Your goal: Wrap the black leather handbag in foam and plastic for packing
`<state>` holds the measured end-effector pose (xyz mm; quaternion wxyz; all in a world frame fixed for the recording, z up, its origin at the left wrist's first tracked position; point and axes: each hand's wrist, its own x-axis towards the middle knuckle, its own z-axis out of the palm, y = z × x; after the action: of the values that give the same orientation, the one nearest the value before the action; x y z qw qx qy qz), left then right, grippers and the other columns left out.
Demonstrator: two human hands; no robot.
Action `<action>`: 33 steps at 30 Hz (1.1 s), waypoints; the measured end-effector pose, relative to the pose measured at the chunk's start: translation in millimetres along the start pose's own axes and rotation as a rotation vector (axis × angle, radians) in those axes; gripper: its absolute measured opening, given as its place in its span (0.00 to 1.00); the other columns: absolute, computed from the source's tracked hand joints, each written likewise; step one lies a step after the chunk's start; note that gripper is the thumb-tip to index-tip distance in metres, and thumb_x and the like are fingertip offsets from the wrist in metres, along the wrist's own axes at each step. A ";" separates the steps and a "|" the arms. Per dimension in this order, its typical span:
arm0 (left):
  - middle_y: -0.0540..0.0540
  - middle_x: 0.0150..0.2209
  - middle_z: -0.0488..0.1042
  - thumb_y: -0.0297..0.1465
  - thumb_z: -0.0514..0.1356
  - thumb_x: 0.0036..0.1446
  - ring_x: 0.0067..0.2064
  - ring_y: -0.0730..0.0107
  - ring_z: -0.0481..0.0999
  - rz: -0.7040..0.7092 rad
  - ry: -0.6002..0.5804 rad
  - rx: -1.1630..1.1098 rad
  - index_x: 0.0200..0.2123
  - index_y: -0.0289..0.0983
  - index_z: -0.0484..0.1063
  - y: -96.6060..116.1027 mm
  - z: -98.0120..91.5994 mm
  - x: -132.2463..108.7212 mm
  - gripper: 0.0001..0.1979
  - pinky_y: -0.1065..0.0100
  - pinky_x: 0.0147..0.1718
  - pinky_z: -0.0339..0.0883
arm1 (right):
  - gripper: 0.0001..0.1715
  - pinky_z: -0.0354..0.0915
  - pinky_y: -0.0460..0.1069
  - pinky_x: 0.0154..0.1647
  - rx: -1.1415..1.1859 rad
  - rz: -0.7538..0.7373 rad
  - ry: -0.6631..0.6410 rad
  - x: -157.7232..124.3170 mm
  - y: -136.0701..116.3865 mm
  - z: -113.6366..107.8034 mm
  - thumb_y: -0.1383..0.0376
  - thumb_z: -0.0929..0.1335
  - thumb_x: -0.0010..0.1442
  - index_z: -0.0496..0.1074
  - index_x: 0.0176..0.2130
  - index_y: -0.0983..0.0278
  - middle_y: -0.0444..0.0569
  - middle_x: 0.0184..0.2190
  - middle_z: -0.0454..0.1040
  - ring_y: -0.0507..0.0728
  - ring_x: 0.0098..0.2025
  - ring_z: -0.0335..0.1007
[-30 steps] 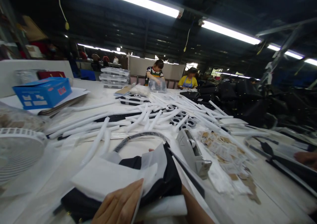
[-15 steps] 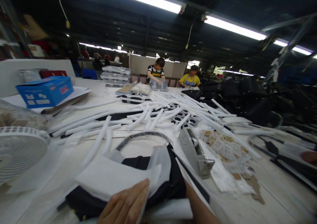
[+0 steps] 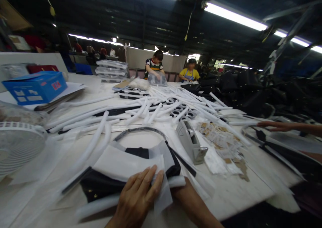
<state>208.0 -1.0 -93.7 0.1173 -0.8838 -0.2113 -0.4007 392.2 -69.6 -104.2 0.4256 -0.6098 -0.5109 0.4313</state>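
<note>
A black bag point(image 3: 100, 184) with gold-coloured studs lies before me, its wrapped handle point(image 3: 141, 129) arching away. White sheet material point(image 3: 120, 162) covers much of the bag. Flat on this sheet rests my left hand point(image 3: 141, 191), fingers stretched out, just right of the bag's middle. My right hand point(image 3: 182, 189) is at the bag's near right side, beside the end of a white tube point(image 3: 177, 181); the sheet and the bag hide its fingers. Another white tube point(image 3: 98, 204) lies along the near edge of the bag.
A tape dispenser point(image 3: 192, 142) stands right of the bag, beside a pile of small packets point(image 3: 221, 137). White tubes point(image 3: 143, 112) litter the table. A fan point(image 3: 20, 150) and a blue box point(image 3: 35, 88) are left. A co-worker's hand point(image 3: 274, 125) reaches in from the right; two people work opposite.
My view has shifted a little. The sheet now lies flatter over the bag, and my left hand has moved right on it. More of my right hand shows. A co-worker's arm extends further in.
</note>
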 end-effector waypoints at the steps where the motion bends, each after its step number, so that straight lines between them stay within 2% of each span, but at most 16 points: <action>1: 0.42 0.55 0.74 0.23 0.46 0.68 0.55 0.62 0.73 0.007 -0.014 0.011 0.57 0.39 0.69 2.7 3.8 -1.1 0.21 0.63 0.54 0.61 | 0.14 0.74 0.56 0.29 0.077 0.089 -0.006 -9.9 2.3 3.7 0.55 0.66 0.55 0.78 0.35 0.57 0.48 0.26 0.77 0.64 0.31 0.77; 4: 0.43 0.54 0.75 0.26 0.45 0.69 0.53 0.62 0.74 0.052 -0.050 0.060 0.56 0.41 0.70 9.5 11.9 -3.5 0.20 0.63 0.50 0.62 | 0.19 0.71 0.49 0.23 0.427 0.410 -0.004 -36.6 4.3 12.5 0.53 0.71 0.50 0.73 0.33 0.66 0.50 0.25 0.76 0.56 0.23 0.74; 6: 0.43 0.54 0.75 0.25 0.45 0.69 0.53 0.62 0.75 0.078 -0.082 0.093 0.56 0.41 0.70 12.6 14.2 -5.0 0.21 0.63 0.49 0.63 | 0.25 0.70 0.46 0.21 0.546 0.519 0.002 -49.9 3.5 15.3 0.51 0.74 0.45 0.71 0.33 0.69 0.51 0.26 0.76 0.54 0.23 0.74; 8: 0.43 0.55 0.74 0.24 0.45 0.68 0.53 0.61 0.74 0.092 -0.111 0.111 0.57 0.41 0.70 14.0 14.3 -6.3 0.21 0.62 0.49 0.64 | 0.27 0.68 0.45 0.18 0.486 0.530 -0.005 -58.9 2.6 16.0 0.49 0.75 0.43 0.70 0.32 0.69 0.51 0.24 0.76 0.53 0.21 0.73; 12: 0.42 0.55 0.74 0.23 0.45 0.68 0.53 0.62 0.74 0.126 -0.145 0.111 0.57 0.40 0.69 11.7 11.3 -6.0 0.21 0.63 0.47 0.65 | 0.24 0.64 0.43 0.13 0.361 0.568 -0.032 -68.1 1.6 16.1 0.50 0.73 0.42 0.68 0.26 0.68 0.50 0.21 0.75 0.52 0.16 0.70; 21: 0.38 0.56 0.73 0.22 0.45 0.68 0.54 0.61 0.74 0.136 -0.133 0.107 0.58 0.34 0.67 7.6 10.5 -3.5 0.20 0.63 0.47 0.65 | 0.19 0.64 0.43 0.14 0.428 0.593 -0.095 -81.0 16.1 38.5 0.54 0.70 0.46 0.68 0.23 0.68 0.51 0.21 0.75 0.52 0.17 0.71; 23: 0.38 0.55 0.74 0.22 0.46 0.68 0.54 0.61 0.74 0.121 -0.124 0.097 0.58 0.34 0.67 8.0 12.7 -4.7 0.20 0.63 0.46 0.65 | 0.18 0.64 0.42 0.14 0.367 0.630 -0.139 -83.7 14.8 33.5 0.55 0.70 0.47 0.68 0.22 0.67 0.49 0.20 0.75 0.51 0.16 0.70; 26: 0.38 0.54 0.74 0.22 0.46 0.68 0.54 0.61 0.74 0.102 -0.121 0.084 0.57 0.34 0.68 9.0 15.9 -6.7 0.19 0.62 0.46 0.65 | 0.14 0.60 0.41 0.13 0.091 0.653 -0.297 -85.8 -5.5 8.3 0.59 0.72 0.48 0.72 0.22 0.68 0.45 0.18 0.73 0.48 0.15 0.66; 28: 0.38 0.55 0.74 0.22 0.46 0.68 0.54 0.61 0.74 0.090 -0.133 0.076 0.57 0.34 0.68 9.6 16.9 -7.6 0.19 0.62 0.47 0.65 | 0.11 0.58 0.41 0.13 -0.096 0.521 -0.322 -81.7 -28.3 -13.3 0.60 0.72 0.50 0.76 0.25 0.67 0.44 0.19 0.74 0.48 0.15 0.65; 29: 0.38 0.55 0.74 0.22 0.46 0.68 0.54 0.61 0.74 0.085 -0.138 0.073 0.57 0.34 0.67 9.9 17.0 -7.7 0.19 0.62 0.46 0.65 | 0.10 0.60 0.41 0.16 -0.177 0.373 -0.255 -76.8 -39.8 -22.5 0.60 0.72 0.53 0.77 0.27 0.66 0.44 0.20 0.75 0.48 0.17 0.66; 31: 0.38 0.55 0.74 0.23 0.47 0.68 0.54 0.60 0.75 0.078 -0.139 0.073 0.57 0.34 0.68 10.4 16.8 -7.5 0.19 0.62 0.46 0.66 | 0.08 0.70 0.46 0.29 -0.368 -0.065 -0.030 -61.1 -57.0 -34.0 0.61 0.71 0.58 0.78 0.32 0.63 0.46 0.27 0.78 0.53 0.28 0.74; 32: 0.38 0.54 0.74 0.23 0.47 0.68 0.53 0.61 0.75 0.076 -0.132 0.074 0.57 0.34 0.68 10.6 16.7 -7.2 0.18 0.62 0.45 0.66 | 0.06 0.71 0.50 0.41 -0.469 -0.301 0.068 -50.9 -61.2 -36.1 0.62 0.71 0.59 0.78 0.35 0.63 0.48 0.33 0.80 0.56 0.36 0.76; 33: 0.38 0.54 0.75 0.23 0.47 0.68 0.53 0.61 0.75 0.073 -0.123 0.076 0.56 0.33 0.68 11.0 16.7 -6.7 0.18 0.62 0.45 0.66 | 0.06 0.68 0.55 0.52 -0.563 -0.507 0.134 -39.8 -62.0 -36.2 0.64 0.71 0.60 0.78 0.38 0.62 0.50 0.38 0.80 0.59 0.45 0.75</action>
<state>220.1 -6.3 -110.0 0.1521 -0.9088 -0.2006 -0.3328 406.9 -104.6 -31.5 0.3670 -0.5840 -0.7149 0.1143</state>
